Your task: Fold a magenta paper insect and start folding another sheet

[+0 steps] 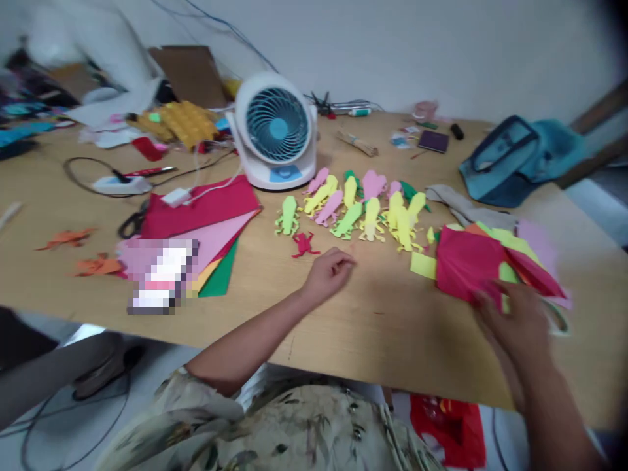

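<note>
My left hand [328, 271] rests over the middle of the table with its fingers curled in, and nothing shows in it. Just behind it lies a small red folded paper frog [304, 244]. Several yellow, pink and green paper frogs [371, 219] are grouped beyond that. On the right, my right hand [520, 320] is smeared by motion. Its fingers close on the lower edge of a red sheet of paper [466, 261], which lies on a loose pile of coloured paper. A small yellow paper piece [422, 265] sticks out at the pile's left.
A white fan [277, 131] stands behind the frogs. To the left are a phone [164, 276], stacked coloured sheets [220, 275], black-handled scissors [131, 224], orange paper figures [101, 264] and a power strip [122, 184]. A blue bag [510, 160] sits at the back right.
</note>
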Available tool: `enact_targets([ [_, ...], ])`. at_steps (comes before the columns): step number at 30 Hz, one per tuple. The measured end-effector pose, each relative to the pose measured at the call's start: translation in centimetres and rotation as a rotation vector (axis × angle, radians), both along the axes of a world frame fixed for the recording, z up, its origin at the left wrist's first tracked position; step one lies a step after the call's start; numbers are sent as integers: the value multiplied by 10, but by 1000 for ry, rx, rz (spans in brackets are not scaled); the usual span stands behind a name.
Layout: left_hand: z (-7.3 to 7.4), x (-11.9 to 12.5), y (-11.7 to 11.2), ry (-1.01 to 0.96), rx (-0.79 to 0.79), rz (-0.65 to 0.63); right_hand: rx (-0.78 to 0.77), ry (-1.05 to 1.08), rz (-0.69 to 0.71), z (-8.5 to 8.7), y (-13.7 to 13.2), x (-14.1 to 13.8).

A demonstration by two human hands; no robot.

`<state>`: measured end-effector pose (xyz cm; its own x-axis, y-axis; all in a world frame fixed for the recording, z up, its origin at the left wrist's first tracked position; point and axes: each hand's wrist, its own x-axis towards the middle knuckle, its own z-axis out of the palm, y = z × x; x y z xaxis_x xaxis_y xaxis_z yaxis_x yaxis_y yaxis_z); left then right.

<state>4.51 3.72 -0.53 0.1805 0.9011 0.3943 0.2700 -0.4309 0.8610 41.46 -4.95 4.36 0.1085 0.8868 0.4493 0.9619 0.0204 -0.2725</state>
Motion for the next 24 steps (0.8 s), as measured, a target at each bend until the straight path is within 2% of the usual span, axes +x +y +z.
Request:
enact_targets([
  [2,0,-2,2,-2,-4,29,-51,-31,170,-26,26,-15],
  [4,0,-3,4,-3,-23,48,-128,-114,218,-46,45,-24],
  [6,1,-5,5,6,-41,68,-222,-171,210,-54,53,-28],
  [8,3,-7,6,22,-58,94,-243,-189,172,-54,54,-30],
  [12,7,-8,6,55,-102,123,-225,-111,157,-50,51,-27],
  [15,7,-7,7,43,-117,113,-164,52,10,-46,52,-19],
  [18,3,-6,7,15,-126,90,30,251,-179,-31,52,-12],
  [20,2,-5,7,-19,-170,71,239,315,-242,-14,50,-17],
  [22,3,-5,8,-114,-299,12,444,297,-193,5,45,-36],
  [24,8,-8,8,-284,-501,-134,523,214,-5,20,38,-70],
])
